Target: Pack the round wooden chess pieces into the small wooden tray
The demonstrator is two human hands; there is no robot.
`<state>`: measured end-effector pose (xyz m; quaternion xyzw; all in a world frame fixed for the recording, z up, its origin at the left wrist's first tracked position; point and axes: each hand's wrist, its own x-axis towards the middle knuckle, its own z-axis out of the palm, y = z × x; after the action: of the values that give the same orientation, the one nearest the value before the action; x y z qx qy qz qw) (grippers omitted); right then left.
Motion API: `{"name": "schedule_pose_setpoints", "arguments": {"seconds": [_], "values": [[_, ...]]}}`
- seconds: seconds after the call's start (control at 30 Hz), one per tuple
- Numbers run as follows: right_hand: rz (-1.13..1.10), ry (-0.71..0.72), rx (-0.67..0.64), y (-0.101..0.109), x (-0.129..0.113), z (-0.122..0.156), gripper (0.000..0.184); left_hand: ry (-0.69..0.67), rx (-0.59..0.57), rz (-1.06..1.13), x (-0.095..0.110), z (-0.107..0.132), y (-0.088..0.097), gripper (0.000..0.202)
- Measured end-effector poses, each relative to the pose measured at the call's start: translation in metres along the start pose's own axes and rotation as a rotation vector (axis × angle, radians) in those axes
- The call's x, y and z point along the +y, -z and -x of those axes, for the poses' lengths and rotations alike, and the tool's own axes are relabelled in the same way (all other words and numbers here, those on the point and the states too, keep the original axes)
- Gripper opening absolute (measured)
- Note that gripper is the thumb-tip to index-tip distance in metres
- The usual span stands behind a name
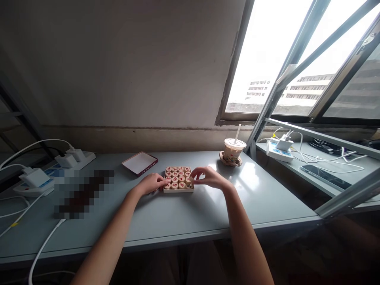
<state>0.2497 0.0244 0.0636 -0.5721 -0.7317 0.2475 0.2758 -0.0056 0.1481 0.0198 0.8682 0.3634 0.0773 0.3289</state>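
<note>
A shallow box [178, 190] filled with several round wooden Chinese chess pieces [177, 177] lies on the grey table [184, 217] in front of me. My left hand [151, 183] rests against the box's left side, fingers curled around its edge. My right hand [208, 177] hovers at the box's right side, fingertips bent down onto the pieces near the right edge; whether they pinch a piece I cannot make out.
The box's dark red lid [139, 162] lies open-side up behind and to the left. A lidded drink cup with a straw [233, 149] stands on a coaster at the right back. Power strips with chargers and white cables [38, 178] lie left; a phone [325, 176] lies on the neighbouring table.
</note>
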Motion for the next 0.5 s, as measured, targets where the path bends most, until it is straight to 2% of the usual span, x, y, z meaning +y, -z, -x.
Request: {"name": "schedule_pose_setpoints", "arguments": {"seconds": [0.13, 0.3, 0.4, 0.5], "values": [[0.034, 0.018, -0.07, -0.006, -0.004, -0.004, 0.02, 0.003, 0.001, 0.012, 0.0, 0.0, 0.0, 0.059], [0.09, 0.089, -0.063, -0.013, 0.0, -0.007, 0.021, 0.011, 0.002, 0.034, 0.002, 0.002, 0.0, 0.06], [0.152, 0.078, -0.056, -0.015, -0.002, -0.006, 0.025, 0.011, 0.006, 0.028, 0.003, 0.002, 0.0, 0.06], [0.199, 0.071, -0.039, -0.015, -0.004, -0.006, 0.021, -0.003, 0.007, 0.008, 0.004, 0.002, 0.001, 0.06]]}}
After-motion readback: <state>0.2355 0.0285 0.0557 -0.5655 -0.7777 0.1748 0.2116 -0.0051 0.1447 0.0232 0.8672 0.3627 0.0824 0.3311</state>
